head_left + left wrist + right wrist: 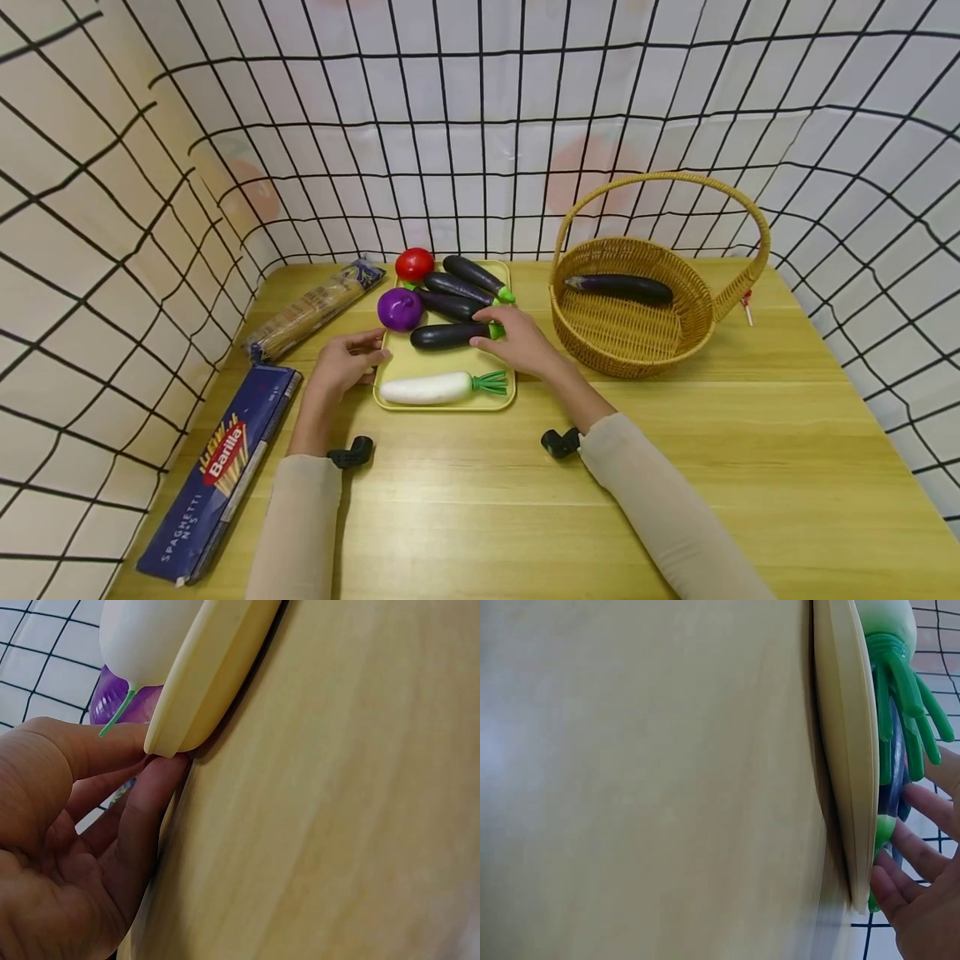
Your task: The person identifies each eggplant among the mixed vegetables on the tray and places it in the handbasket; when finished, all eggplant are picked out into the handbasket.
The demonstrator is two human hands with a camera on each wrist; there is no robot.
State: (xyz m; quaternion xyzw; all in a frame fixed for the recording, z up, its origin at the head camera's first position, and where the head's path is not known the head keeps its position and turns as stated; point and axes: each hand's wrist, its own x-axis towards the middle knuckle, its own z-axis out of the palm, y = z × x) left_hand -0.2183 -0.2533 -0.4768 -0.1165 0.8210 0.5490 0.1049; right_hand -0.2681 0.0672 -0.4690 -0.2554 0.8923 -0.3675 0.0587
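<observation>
1. The near eggplant (444, 337) is being carried by the yellow tray (408, 364), beyond the white radish (427, 388) at the tray's near edge. Its green cap (496, 331) is being directed toward the tray's right edge.
2. Handling: the near eggplant is being judged fairly light, stiff and not especially fragile. Its smooth, glossy skin is being rated slippery under a loose grip.
3. Hold point: the body just left of the cap is being recommended, with opposed pressure being applied across the near and far flanks. The cap alone is being advised against, since weight is being presumed toward the rounded left end.
4. Right hand (522, 340): the thumb and index finger are being held apart, the cap end being straddled by them, thumb on the near side. Whether the body is being clamped cannot be told.
5. Clearance: the neighbouring eggplant (447, 305) is being approached closely by the index finger; contact cannot be confirmed.
6. Left hand (343, 362): the rim at the tray's left edge is being pinched between thumb and finger. The near eggplant's rounded end is being left apart from these fingers.
7. The tray is being judged light and stiff, best being gripped by its rim.
</observation>
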